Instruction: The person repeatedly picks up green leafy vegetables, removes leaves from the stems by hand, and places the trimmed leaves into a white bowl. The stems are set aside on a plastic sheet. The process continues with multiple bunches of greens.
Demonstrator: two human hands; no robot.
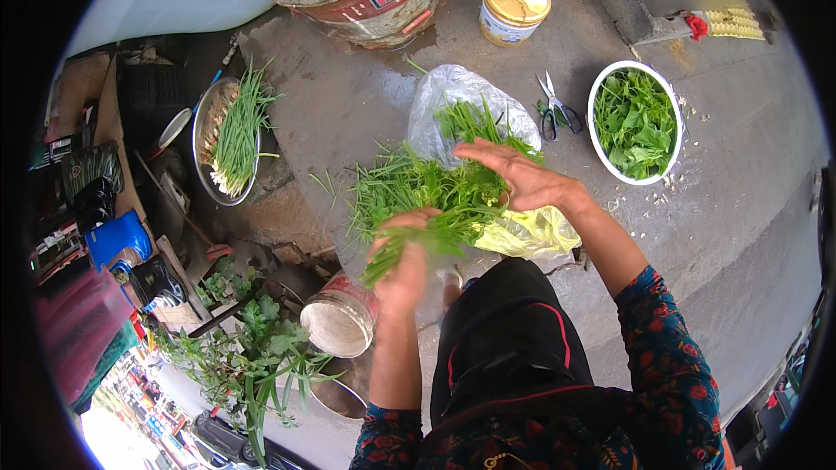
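My left hand [403, 261] is closed round a bunch of green leafy stems [418, 241], partly blurred. My right hand [516, 173] reaches over the greens from the right, fingers extended; whether it touches any stems cannot be told. Beneath both hands lies a heap of leafy greens [385, 189] on the concrete ground. Behind it a clear plastic bag [431, 101] holds more green stems, and a yellow plastic bag [535, 235] lies under the heap's right side. Scissors [554, 108] with dark handles rest right of the clear bag. A white bowl [592, 124] full of leaves stands farther right.
A metal basin [199, 170] of spring onions stands at the left. At the back are a large tub [372, 6] and a white plastic bucket [503, 31]. A tipped bucket [336, 326] and potted plants [261, 333] stand lower left. Scraps lie beside the bowl.
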